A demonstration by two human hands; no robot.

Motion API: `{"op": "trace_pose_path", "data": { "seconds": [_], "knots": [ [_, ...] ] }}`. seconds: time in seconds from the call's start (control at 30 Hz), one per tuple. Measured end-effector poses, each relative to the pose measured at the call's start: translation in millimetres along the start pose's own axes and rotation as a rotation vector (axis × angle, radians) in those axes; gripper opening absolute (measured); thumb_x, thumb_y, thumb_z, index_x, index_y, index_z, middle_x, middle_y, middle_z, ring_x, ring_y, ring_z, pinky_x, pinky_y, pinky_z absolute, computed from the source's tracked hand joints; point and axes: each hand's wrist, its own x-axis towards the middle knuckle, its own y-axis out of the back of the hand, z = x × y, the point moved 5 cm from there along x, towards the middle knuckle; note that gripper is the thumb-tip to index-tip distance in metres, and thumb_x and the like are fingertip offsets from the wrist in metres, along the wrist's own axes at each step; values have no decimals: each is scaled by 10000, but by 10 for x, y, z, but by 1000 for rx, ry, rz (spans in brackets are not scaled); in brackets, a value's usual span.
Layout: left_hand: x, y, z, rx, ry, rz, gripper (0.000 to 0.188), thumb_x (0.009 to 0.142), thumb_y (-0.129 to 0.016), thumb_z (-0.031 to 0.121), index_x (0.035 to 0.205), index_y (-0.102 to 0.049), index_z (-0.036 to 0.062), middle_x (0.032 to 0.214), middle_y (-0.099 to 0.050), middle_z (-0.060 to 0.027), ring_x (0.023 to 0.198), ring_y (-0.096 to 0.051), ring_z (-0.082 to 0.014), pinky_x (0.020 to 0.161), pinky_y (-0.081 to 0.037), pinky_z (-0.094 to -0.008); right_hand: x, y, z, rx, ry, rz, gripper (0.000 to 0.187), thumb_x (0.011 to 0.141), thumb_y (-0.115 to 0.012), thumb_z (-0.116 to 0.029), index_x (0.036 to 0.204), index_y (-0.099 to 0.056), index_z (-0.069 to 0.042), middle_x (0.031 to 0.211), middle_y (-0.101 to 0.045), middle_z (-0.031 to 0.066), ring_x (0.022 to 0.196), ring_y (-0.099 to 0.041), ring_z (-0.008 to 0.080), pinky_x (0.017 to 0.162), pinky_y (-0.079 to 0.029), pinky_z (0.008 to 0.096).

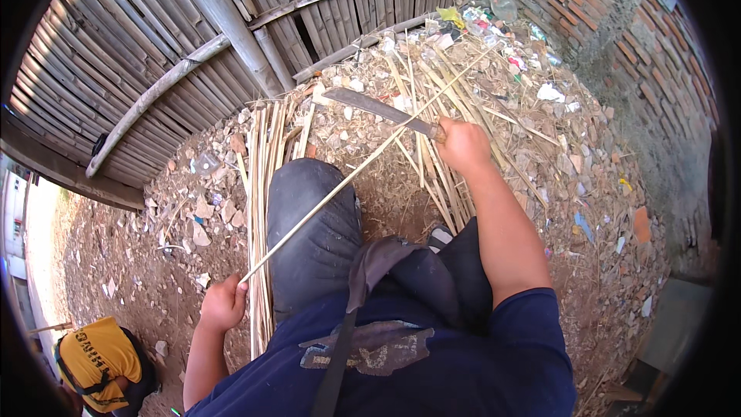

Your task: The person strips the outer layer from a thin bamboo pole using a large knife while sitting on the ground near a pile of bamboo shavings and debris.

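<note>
My left hand [224, 305], at the left of my raised knee, is closed round the near end of a long thin bamboo strip [332, 191]. The strip slants up over my knee toward the far right. My right hand [463, 145] grips the handle of a machete [378, 108], its dark blade pointing left. Blade and strip cross just left of my right hand; whether they touch I cannot tell. A bundle of pale bamboo strips [260, 185] lies on the ground along the left of my knee. More loose strips [440, 177] lie beyond and beneath my right hand.
A bamboo-slat wall [147, 54] stands at the far left, a brick wall [656, 69] at the right. Stones and litter [525, 62] cover the dirt ground. Another person in a yellow shirt [100, 359] is low at the lower left. A grey panel [673, 313] stands at the right.
</note>
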Motion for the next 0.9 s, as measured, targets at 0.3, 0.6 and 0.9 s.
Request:
{"op": "trace_pose_path", "data": {
  "seconds": [0.3, 0.6, 0.9],
  "knots": [
    [9, -161, 26, -94, 4, -24, 327, 1042, -535, 261, 822, -533, 19, 665, -581, -262, 662, -603, -501, 587, -454, -545, -272, -120, -667, 9, 276, -28, 168, 790, -758, -207, 916, -668, -140, 779, -699, 100, 754, -701, 335, 745, -545, 476],
    [-279, -2, -366, 52, 52, 11, 327, 1028, -561, 295, 830, -535, 36, 678, -598, -250, 685, -616, -499, 607, -487, -550, 12, -96, 383, 63, -247, -83, 178, 804, -703, -178, 959, -694, -92, 866, -740, 176, 860, -726, 371, 780, -567, 499],
    [-27, 173, 61, 59, 61, 45, 364, 920, -719, 372, 898, -596, 31, 672, -631, -181, 663, -655, -418, 610, -504, -497, -26, 85, 274, 28, -275, -26, 238, 802, -723, -203, 1018, -700, -104, 899, -739, 190, 877, -727, 377, 783, -575, 495]
  ]
}}
